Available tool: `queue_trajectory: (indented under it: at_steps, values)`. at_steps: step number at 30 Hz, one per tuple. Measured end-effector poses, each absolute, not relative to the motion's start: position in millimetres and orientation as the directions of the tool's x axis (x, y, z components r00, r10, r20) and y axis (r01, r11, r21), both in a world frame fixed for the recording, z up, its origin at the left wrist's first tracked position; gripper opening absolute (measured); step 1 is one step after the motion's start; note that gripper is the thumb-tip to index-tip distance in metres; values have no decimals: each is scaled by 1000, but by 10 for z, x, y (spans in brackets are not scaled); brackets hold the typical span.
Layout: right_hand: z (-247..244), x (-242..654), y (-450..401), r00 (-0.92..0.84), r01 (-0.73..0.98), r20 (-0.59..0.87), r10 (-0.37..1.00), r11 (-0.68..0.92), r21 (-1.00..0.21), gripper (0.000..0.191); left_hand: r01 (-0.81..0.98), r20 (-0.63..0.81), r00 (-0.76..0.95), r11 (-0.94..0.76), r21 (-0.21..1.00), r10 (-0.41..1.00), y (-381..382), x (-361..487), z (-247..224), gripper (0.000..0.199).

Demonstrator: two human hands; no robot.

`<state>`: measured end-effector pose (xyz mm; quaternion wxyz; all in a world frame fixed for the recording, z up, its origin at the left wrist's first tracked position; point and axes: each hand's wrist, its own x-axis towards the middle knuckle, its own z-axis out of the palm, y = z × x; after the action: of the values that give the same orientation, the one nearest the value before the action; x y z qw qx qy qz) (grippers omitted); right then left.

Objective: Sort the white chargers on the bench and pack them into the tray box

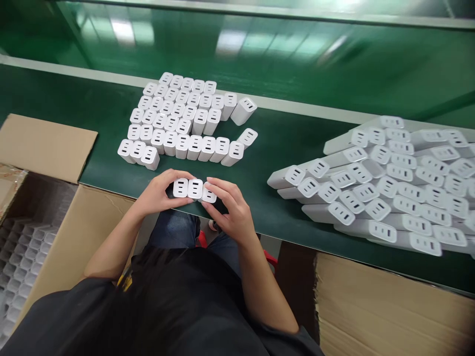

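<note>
Three white charger blocks (195,189) stand side by side between my hands near the front edge of the green work surface. Port slots show on their upper ends. My left hand (158,194) is closed around the left part of the row, thumb in front and fingers behind. With thumb and fingers, my right hand (234,211) grips the rightmost charger (209,197), partly covering its top. Just beyond my hands is a block of upright chargers (170,123) set in close rows, with a few tilted ones at its right end.
At the right lies a loose heap of more chargers (389,185), mostly leaning. Cardboard flaps (48,146) overlap the left edge. Below left, an open carton holds a white celled tray (27,262). Another cardboard piece (389,301) sits at lower right. A green panel (282,59) rises behind.
</note>
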<state>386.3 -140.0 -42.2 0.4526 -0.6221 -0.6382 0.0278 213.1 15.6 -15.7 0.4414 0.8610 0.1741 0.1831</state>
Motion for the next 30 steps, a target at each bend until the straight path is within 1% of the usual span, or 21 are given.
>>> queue_trajectory:
  at_steps: [6,19,23,25,27,30]
  values:
    - [-439,3859,-1403,212,724,533,819,235,-649,45,154,151,868,-547,823,472,167,2126,-166,43]
    - [-435,3860,-1394,220,720,508,833,213,-661,40,120,213,867,-603,788,451,153,2121,-193,43]
    - [-454,3860,-1388,214,703,532,819,249,-666,47,88,248,867,-624,777,432,150,2131,-203,42]
    - [-458,3857,-1382,211,689,539,815,267,-674,51,36,304,867,-658,752,395,150,2130,-229,44]
    - [-456,3860,-1377,210,680,534,819,270,-682,55,1,361,861,-711,704,359,150,2126,-250,51]
    - [-454,3888,-1380,196,633,505,840,286,-720,61,55,390,859,-817,575,332,129,2145,-225,67]
